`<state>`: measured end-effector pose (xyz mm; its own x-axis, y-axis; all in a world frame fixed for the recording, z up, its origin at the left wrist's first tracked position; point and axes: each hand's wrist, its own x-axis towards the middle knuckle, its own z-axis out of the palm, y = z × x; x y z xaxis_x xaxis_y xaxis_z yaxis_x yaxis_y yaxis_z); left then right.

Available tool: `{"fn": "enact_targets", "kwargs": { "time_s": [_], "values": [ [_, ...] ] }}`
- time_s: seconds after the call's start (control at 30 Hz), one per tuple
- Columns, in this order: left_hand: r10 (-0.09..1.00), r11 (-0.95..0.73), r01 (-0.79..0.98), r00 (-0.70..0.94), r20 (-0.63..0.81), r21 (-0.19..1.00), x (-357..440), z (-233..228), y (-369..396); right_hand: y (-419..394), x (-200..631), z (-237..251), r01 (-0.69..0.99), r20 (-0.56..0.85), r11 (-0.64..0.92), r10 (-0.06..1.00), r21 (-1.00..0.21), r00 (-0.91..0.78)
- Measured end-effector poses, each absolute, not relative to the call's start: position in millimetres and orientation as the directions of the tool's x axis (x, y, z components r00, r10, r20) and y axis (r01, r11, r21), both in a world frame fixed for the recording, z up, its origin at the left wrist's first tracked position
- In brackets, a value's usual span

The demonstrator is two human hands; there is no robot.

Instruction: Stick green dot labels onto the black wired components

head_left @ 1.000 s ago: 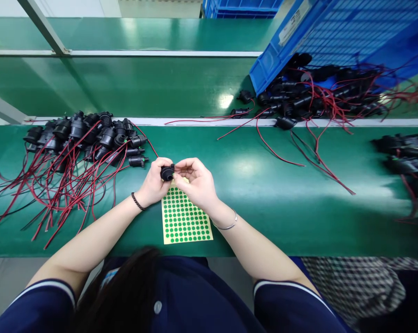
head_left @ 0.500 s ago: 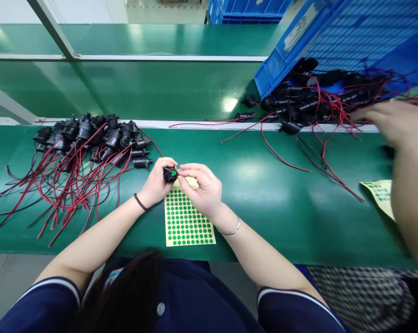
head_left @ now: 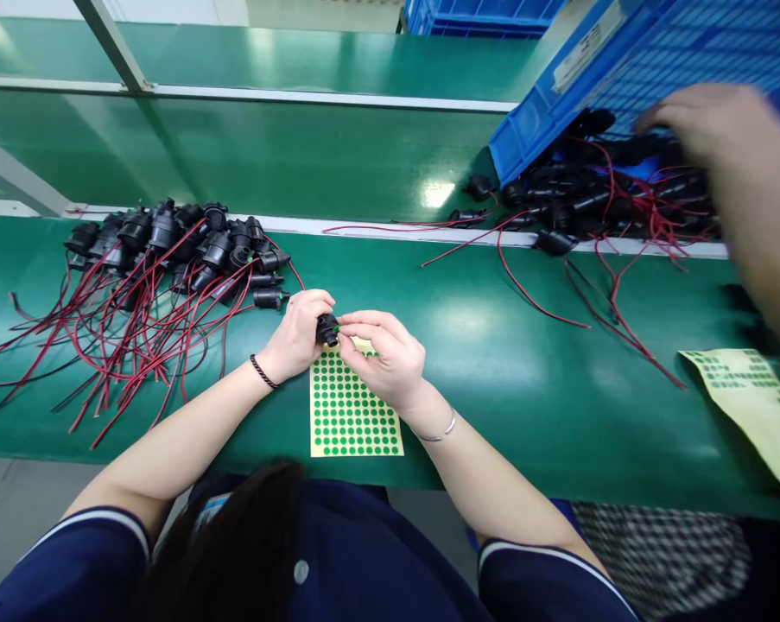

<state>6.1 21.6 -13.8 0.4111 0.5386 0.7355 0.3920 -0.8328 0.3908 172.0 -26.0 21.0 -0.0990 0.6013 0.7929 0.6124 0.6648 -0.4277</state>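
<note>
My left hand (head_left: 297, 335) is wrapped round a small black cylindrical part (head_left: 328, 332) with a nozzle, tilted downward. On that part's right side sits a green dot sticker (head_left: 336, 329). The thumb and forefinger of my right hand (head_left: 384, 356) are pinched together against the part, right by the dot; whatever lies between the fingertips is hidden. Beneath both hands, flat on the green table, is a pale yellow sheet (head_left: 357, 448) with rows of green dot stickers. Its top part is covered by my hands.
To the left lies a heap of black parts (head_left: 162, 229) with long red and black wires (head_left: 136, 345). A tipped blue crate (head_left: 525, 142) spills more parts at the right. A co-worker's blurred arm (head_left: 745, 173) reaches there, above another sticker sheet (head_left: 739, 406).
The black part has turned in my left hand, so its green dot now faces my right fingertips. The co-worker's hand has moved up and left toward the crate, uncovering more of the second sheet.
</note>
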Motion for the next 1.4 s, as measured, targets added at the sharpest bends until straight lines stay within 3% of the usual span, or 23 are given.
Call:
{"fn": "enact_targets", "kwargs": {
  "time_s": [0.47,0.73,0.97,1.2,1.4],
  "values": [
    [0.447,-0.860,0.466,0.489,0.749,0.208,3.8,-10.5,23.9,-25.0,179.1,26.0,0.624,0.769,0.679,0.611,-0.387,-0.188],
    [0.449,-0.852,0.489,0.496,0.743,0.189,6.1,-12.6,23.1,-26.4,184.9,24.2,0.611,0.804,0.758,0.500,-0.228,-0.322],
    [0.489,-0.840,0.488,0.497,0.716,0.235,3.3,-11.5,23.7,-26.3,181.7,25.5,0.579,0.722,0.654,0.674,-0.487,-0.154],
    [0.515,-0.843,0.435,0.483,0.708,0.316,1.2,-13.7,24.3,-24.3,180.2,24.5,0.570,0.755,0.686,0.635,-0.452,-0.165],
    [0.505,-0.839,0.454,0.441,0.742,0.301,6.8,-13.9,21.8,-26.8,177.4,21.9,0.575,0.737,0.658,0.662,-0.486,-0.134]
  ]
}}
